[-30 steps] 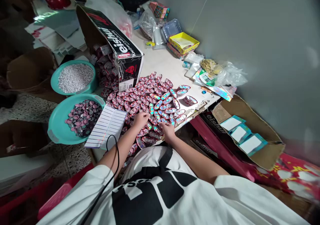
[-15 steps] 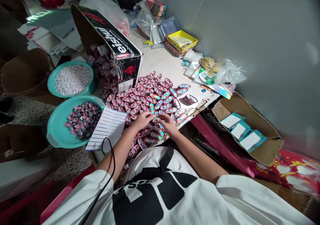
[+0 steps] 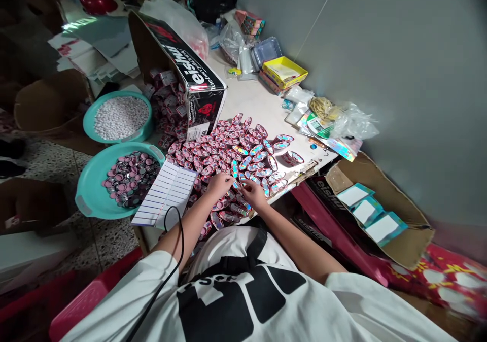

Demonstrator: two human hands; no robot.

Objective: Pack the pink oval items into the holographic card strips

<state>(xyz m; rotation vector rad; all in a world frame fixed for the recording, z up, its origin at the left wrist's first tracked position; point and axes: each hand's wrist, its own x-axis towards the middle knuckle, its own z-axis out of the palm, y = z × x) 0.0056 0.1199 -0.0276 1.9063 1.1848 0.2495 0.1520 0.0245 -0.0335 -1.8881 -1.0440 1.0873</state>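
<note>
My left hand (image 3: 220, 185) and my right hand (image 3: 253, 193) are close together over a dense cluster of small oval, pink-and-shiny card pieces (image 3: 210, 159) at the table's front. Each hand has its fingers pinched. Whatever lies between the fingertips is too small to make out. Around the hands the oval pieces stand packed side by side; many on the left show a pink disc on top, while those on the right have a shiny, rainbow-like inside. One oval piece (image 3: 292, 158) stands apart at the right. A white lined sheet (image 3: 164, 192) lies left of my left forearm.
Left of the table, one teal basin (image 3: 88, 192) holds pink and silver discs; another basin (image 3: 146, 129) holds white pellets. A black carton (image 3: 207, 106) full of pink pieces stands behind. At the right is an open carton (image 3: 411, 225) with blue-edged cards. A black cable (image 3: 181, 240) crosses my left arm.
The view has shifted slightly, so the table and its things appear further right. My hands stay over the same spot, with the right fingers drawn in a little.
</note>
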